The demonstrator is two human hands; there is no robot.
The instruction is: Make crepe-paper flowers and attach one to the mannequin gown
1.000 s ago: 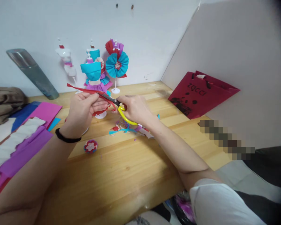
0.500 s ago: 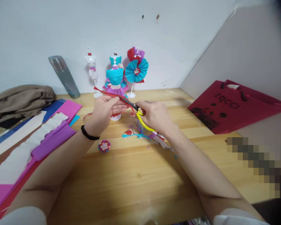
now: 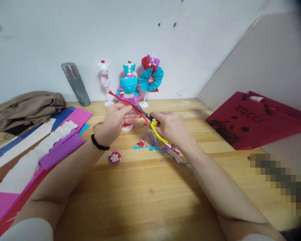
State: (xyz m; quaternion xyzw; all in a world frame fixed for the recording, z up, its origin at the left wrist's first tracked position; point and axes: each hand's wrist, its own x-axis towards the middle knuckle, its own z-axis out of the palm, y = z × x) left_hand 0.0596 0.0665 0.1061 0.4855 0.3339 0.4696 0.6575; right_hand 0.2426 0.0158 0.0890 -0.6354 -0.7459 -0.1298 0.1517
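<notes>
Between thumb and fingers, my left hand [image 3: 120,115] pinches a narrow red strip [image 3: 117,96] that looks like crepe paper. One end of the strip sticks up to the left, and the other curls down near the scissors. My right hand [image 3: 172,125] is closed round the yellow handles of the scissors [image 3: 160,135]. Their dark blades lie along the strip and reach to my left fingertips; they look nearly closed. Just behind my hands stands a small dress form [image 3: 129,85] in a blue top and purple skirt. Below my left wrist lies a round paper flower [image 3: 114,157].
Coloured scraps [image 3: 150,147] lie under my right hand. Crepe paper sheets [image 3: 50,150] and a brown cloth [image 3: 27,107] are at left. A bottle [image 3: 76,85] leans against the wall near a white dress form [image 3: 104,75] and a blue fan-shaped flower [image 3: 152,79]. A red bag [image 3: 256,120] stands right.
The whole view has shifted slightly, so everything sits a little further right and lower. My hands keep the same hold on the red strip and scissors.
</notes>
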